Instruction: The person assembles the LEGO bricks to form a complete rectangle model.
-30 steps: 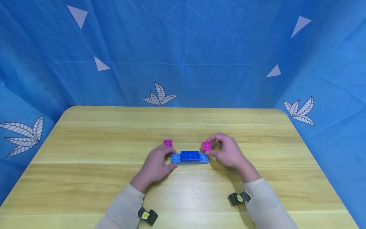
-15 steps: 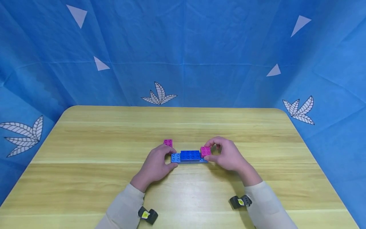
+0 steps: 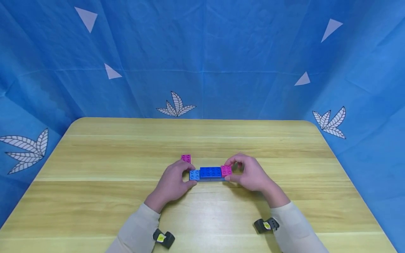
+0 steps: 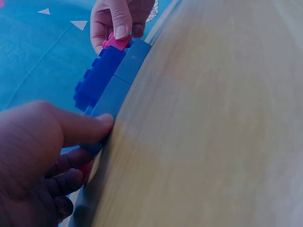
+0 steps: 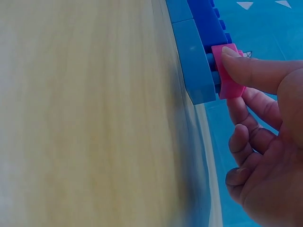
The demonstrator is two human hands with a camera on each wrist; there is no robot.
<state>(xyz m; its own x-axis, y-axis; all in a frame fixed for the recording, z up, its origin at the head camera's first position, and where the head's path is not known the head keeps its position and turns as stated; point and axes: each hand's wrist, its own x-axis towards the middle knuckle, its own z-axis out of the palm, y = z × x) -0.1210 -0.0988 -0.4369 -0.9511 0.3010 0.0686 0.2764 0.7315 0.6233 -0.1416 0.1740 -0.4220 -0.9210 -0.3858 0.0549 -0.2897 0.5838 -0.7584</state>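
Note:
A row of light blue bricks (image 3: 194,174) lies on the wooden table (image 3: 95,196), with a dark blue brick (image 3: 210,172) stacked on its middle. My right hand (image 3: 250,174) pinches a magenta brick (image 3: 226,170) between thumb and fingers, set on the row's right end beside the dark blue brick. In the right wrist view the thumb lies on the magenta brick (image 5: 226,71) above the light blue brick (image 5: 191,61). My left hand (image 3: 172,181) grips the row's left end; its thumb touches the light blue brick (image 4: 111,97) in the left wrist view.
A second magenta brick (image 3: 186,158) lies loose on the table just behind my left hand. Blue cloth with white leaf prints (image 3: 176,104) hangs behind and beside the table. Wrist cameras (image 3: 162,238) sit on both sleeves.
My right hand has carried the magenta brick down and left, from beside the stack onto the right end of the light blue row. My left hand has stayed put.

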